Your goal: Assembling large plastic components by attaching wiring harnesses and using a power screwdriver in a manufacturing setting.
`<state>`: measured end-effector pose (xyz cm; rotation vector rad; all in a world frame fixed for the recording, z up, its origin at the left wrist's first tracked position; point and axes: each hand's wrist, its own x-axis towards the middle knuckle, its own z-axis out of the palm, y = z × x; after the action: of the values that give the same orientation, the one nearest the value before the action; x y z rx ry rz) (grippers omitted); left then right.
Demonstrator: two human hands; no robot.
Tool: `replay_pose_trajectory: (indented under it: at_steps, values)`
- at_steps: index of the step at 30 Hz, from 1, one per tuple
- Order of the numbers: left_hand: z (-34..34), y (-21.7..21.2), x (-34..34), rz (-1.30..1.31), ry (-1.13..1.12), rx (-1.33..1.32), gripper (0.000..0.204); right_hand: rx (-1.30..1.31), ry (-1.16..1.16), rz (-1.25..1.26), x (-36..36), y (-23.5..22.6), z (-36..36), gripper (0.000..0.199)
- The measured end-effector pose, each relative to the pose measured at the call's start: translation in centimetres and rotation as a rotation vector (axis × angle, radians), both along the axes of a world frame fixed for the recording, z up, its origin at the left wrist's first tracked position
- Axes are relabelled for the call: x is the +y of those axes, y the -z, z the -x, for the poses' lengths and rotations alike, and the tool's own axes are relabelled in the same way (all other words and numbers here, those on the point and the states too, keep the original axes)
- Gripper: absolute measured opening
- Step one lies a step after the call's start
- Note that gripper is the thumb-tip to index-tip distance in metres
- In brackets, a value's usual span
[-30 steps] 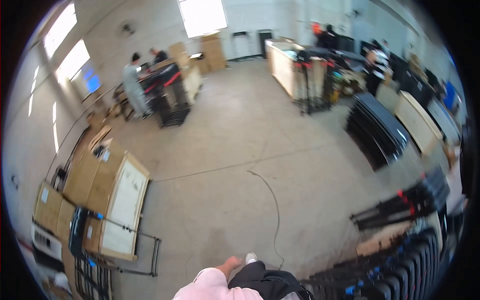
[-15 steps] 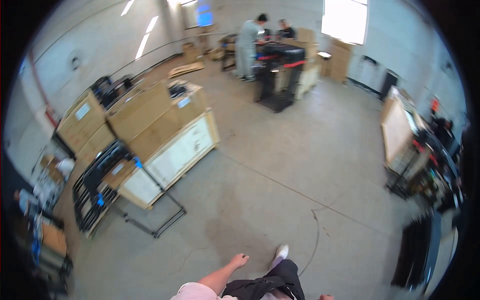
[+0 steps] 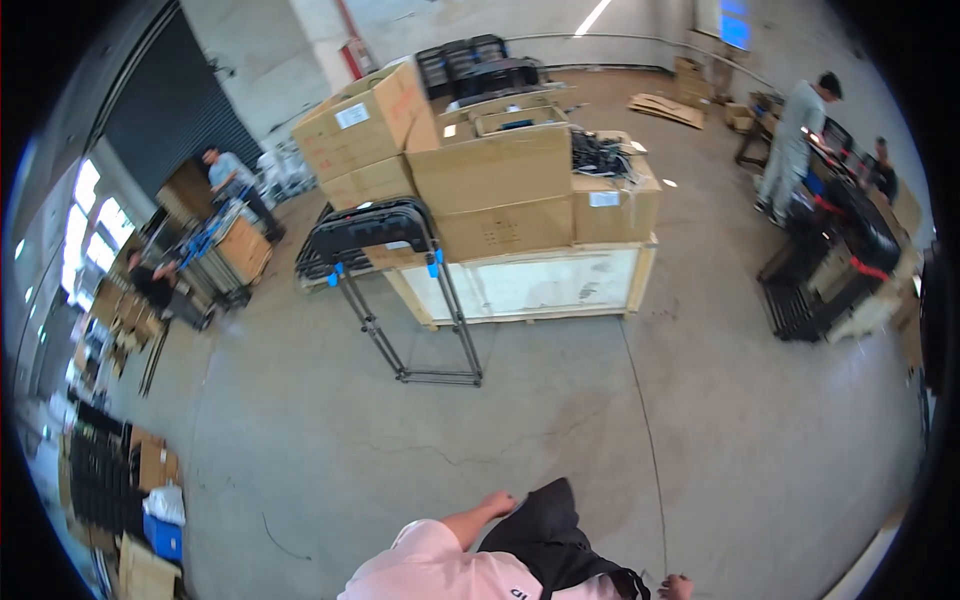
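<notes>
My left hand [image 3: 500, 503] hangs low in front of my body, beside the dark apron [image 3: 545, 530] over my pink shirt. Its fingers are loosely curled and I see nothing in them. At the lower edge, to the right of the apron, is my right hand [image 3: 676, 587], also curled, with no object showing in it. Neither hand touches any equipment. Ahead on the floor stands a black metal frame [image 3: 465, 335] with two uprights, blue fittings and a padded black top [image 3: 375, 228].
Behind the frame, a pale wooden-edged crate [image 3: 530, 285] carries cardboard boxes [image 3: 490, 190] and black cables [image 3: 605, 155]. A person in grey [image 3: 795, 140] stands at right by a black machine [image 3: 835, 260]. Two people work at left near stacked parts [image 3: 200, 250]. A blue bin [image 3: 163, 537] sits lower left.
My view has swung left, so the crate and black frame now lie ahead and the grey-clothed person has shifted right. My right hand shows more; my foot has gone out of sight.
</notes>
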<state>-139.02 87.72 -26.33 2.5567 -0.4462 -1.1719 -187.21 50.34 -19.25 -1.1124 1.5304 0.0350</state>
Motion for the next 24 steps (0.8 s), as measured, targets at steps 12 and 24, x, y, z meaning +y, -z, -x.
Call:
replay_pose_trajectory:
  at_steps: [12, 24]
  values:
    - [-15.5, 4.4, -33.9, -0.207, 0.17, 0.16, 0.038, 0.034, 0.125, 0.04, -31.2, -8.0, -15.9, 0.024]
    - [-35.5, -5.5, -78.4, 0.271, -0.139, 0.022, 0.052, 0.131, 0.076, 0.05, -64.1, -5.0, -33.2, 0.025]
